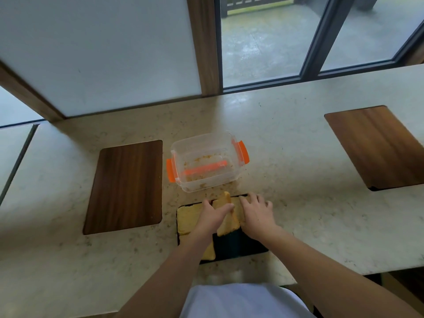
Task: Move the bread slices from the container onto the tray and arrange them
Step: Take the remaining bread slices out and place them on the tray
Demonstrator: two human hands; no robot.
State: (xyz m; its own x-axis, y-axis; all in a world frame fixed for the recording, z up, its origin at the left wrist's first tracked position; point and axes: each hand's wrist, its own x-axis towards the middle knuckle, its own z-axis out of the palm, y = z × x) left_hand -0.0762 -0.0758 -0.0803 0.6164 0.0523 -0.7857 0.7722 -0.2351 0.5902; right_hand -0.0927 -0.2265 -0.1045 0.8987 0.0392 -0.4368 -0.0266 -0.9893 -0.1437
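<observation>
A clear plastic container (206,143) with orange clips stands on the counter; it holds only crumbs. Just in front of it lies a black tray (231,245). One bread slice (186,218) lies flat at the tray's left end, another (210,253) shows under my left forearm. My left hand (212,218) grips a tilted slice (226,213) standing on edge in the tray's middle. My right hand (255,213) rests flat with spread fingers on a slice at the tray's right, mostly hidden beneath it.
Dark wooden boards are set into the pale stone counter at left (126,187) and far right (376,145). Crumbs lie scattered around the container. A wall panel and glass door stand behind the counter. The counter's front edge (229,285) is close to my body.
</observation>
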